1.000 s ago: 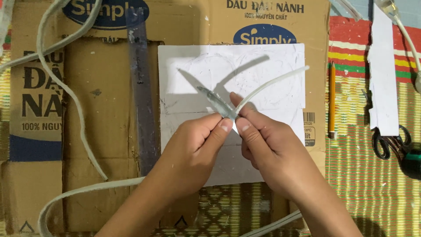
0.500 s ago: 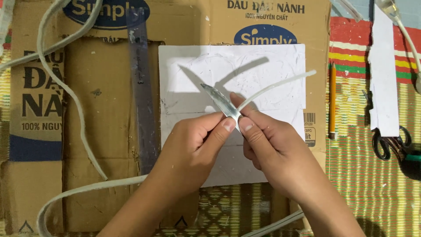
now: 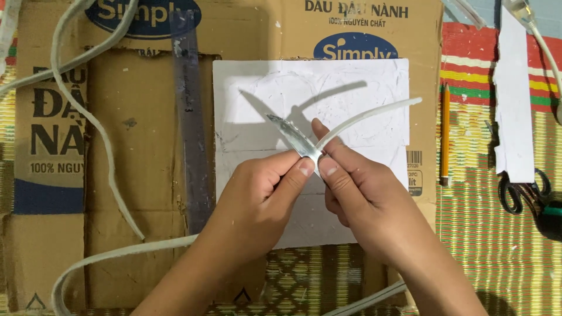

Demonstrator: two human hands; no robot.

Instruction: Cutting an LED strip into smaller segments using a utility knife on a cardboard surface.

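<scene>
My left hand (image 3: 263, 199) pinches the base of a thin grey blade (image 3: 288, 133) whose tip points up and to the left. My right hand (image 3: 363, 199) pinches a narrow white strip (image 3: 374, 114) that curves away up and to the right. Thumbs and fingertips of both hands meet where blade and strip touch, above a scored white foam sheet (image 3: 351, 82). The sheet lies on flattened brown cardboard (image 3: 129, 146).
A metal ruler (image 3: 190, 117) lies upright along the sheet's left edge. A long white strip (image 3: 88, 117) loops over the cardboard at left. On the striped woven mat (image 3: 497, 246) at right lie a pencil (image 3: 445, 134), a white offcut (image 3: 512, 99) and black-handled scissors (image 3: 521, 190).
Both hands have shifted slightly right and down with the blade and strip. The strip's free end sits a little lower and further right.
</scene>
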